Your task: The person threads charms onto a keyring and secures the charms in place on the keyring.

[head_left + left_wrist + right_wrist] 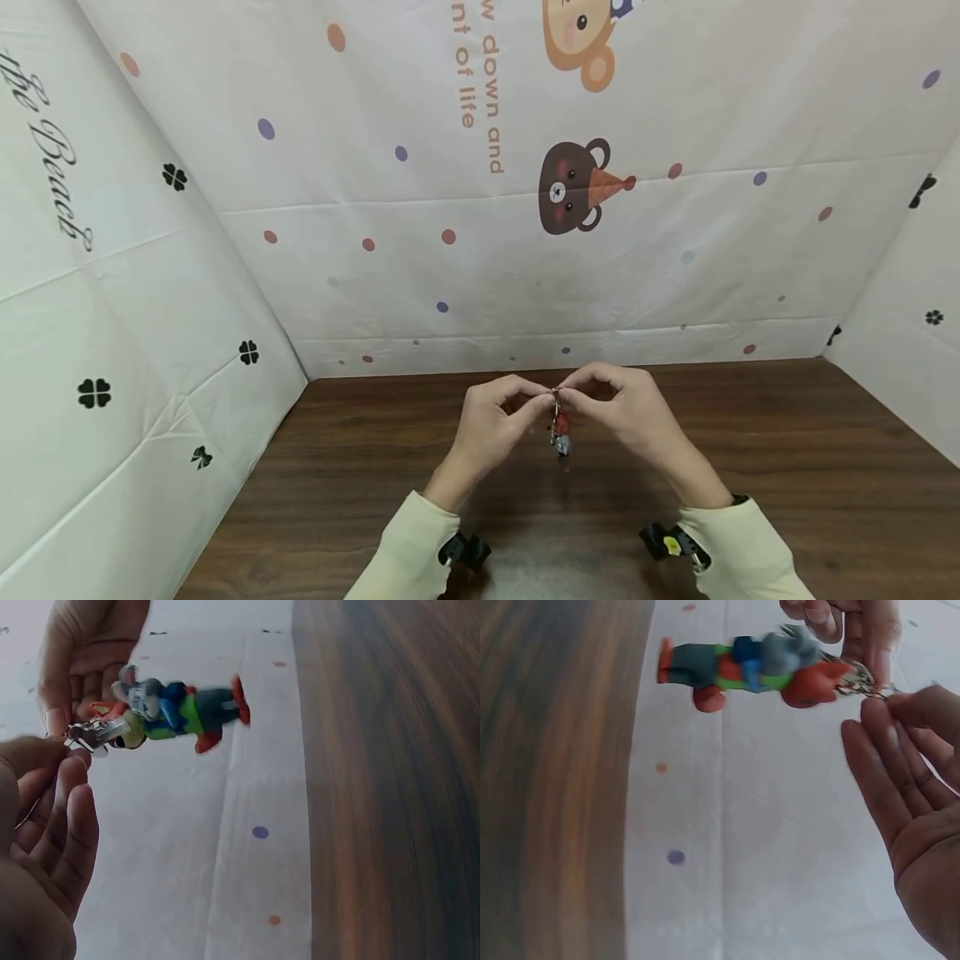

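Observation:
A keychain [561, 429] hangs between both hands, above the table. Its charm is a colorful cartoon figure [176, 712] with an orange fox-like head, a green top, dark trousers and orange-red feet; a small grey rabbit-like figure [784, 654] clings to it. At the top are metal links [859, 686]. My left hand [491, 417] pinches this metal end between thumb and index finger. From the other side, my right hand [622, 412] pinches the same end, fingertips meeting the left ones. Those fingertips partly hide the ring itself.
Under the hands lies a dark brown wooden table [337, 500]. A white cloth backdrop [375, 283] with dots and cartoon bears rises at its back edge. Similar white cloth walls [150, 333] stand at the left and right. Dark camera straps [463, 550] sit at both wrists.

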A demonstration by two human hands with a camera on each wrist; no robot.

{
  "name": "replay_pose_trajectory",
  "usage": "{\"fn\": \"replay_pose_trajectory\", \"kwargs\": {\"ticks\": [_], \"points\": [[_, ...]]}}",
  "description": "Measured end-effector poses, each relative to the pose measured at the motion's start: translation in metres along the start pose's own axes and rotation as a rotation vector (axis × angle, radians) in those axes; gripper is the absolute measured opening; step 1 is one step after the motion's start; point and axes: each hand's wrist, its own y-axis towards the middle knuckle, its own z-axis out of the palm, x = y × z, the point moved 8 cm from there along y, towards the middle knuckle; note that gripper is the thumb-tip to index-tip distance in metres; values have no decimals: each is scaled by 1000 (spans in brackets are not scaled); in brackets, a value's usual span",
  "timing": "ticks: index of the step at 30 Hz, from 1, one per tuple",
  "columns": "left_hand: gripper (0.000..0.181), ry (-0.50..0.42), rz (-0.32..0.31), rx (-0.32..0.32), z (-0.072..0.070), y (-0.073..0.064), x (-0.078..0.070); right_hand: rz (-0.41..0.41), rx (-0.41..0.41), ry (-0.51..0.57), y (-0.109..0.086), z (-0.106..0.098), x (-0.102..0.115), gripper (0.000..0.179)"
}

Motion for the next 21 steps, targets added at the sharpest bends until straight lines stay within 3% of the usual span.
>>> {"fn": "replay_pose_trajectory", "kwargs": {"ticks": [4,7,9,12,16,18,21], "points": [[4,140,38,37,4,0,-3,-121,21,-148,-1,2,13,18],[5,187,78,26,3,0,-6,-164,18,-158,-2,3,17,17],[4,169,96,2,1,0,-7,-140,8,-117,-1,3,15,13],[3,53,86,-31,-1,0,-6,-62,-11,1,-1,0,6,8],[3,-92,14,-44,0,0,-2,-11,-9,100,-1,-2,-1,6],[4,-84,-13,-37,1,-1,-1,-37,-1,67,0,-2,2,7],[5,48,-1,-15,3,-1,-3,-121,14,-57,0,-2,11,12]]}}
